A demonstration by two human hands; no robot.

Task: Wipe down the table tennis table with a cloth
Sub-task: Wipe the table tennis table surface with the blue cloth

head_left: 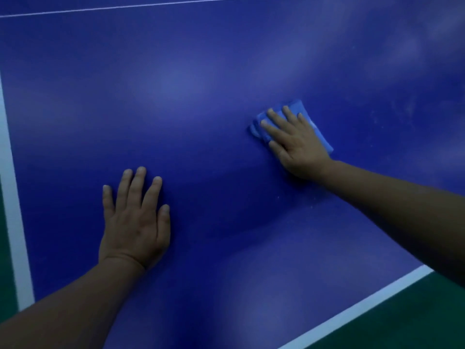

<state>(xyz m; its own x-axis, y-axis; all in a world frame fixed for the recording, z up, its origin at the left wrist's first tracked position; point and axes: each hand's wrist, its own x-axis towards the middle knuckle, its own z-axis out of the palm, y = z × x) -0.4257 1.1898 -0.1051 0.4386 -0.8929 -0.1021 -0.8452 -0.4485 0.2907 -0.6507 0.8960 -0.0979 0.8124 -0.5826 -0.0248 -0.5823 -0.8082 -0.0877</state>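
Cloth (297, 117) flat on the blue desk (201, 96), folded into a pad, right hand (299, 147) spread on top w/ straight fingers pressing it down. Left hand (134, 222) lies palm-down on the bare surface, well apart from the right, gripping nothing, prob. bracing the lean. White edge lines (15, 197) at left & near side; thin centre line (125, 6) up top. Pale smudges & specks show to the right of the cloth, so that patch looks unwiped. To do it well: keep palm weight even over the pad, run long overlapping strokes toward the dusty side, refold when the face gets dirty. Watch that the cloth doesn't bunch under the fingertips.
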